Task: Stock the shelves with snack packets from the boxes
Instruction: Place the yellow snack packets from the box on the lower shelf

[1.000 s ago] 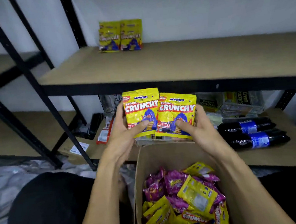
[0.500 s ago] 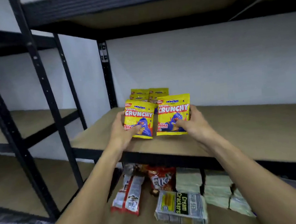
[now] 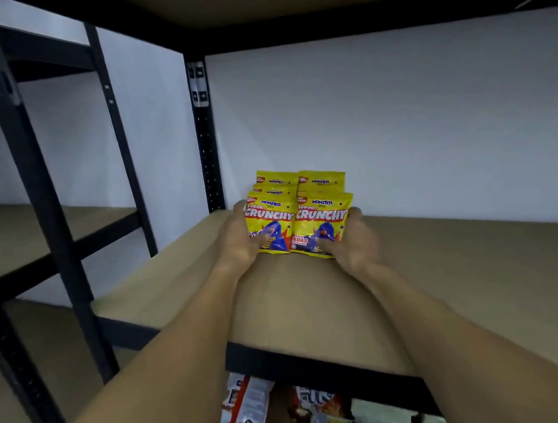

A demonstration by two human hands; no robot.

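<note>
Both arms now reach deep over shelf [image 3: 450, 279]; 0.5 s ago hands sat near front edge. Left hand [image 3: 239, 239] grips left packet [image 3: 270, 227], thumb across front, fingers curled behind left side. Right hand [image 3: 351, 238] grips right packet [image 3: 323, 224] same way. The 2 packets upright, side by side, bottoms at shelf board, touching stocked packets [image 3: 302, 181] behind at back wall. Box out of view now; lower-shelf snacks [image 3: 247, 418] visible under edge.
</note>
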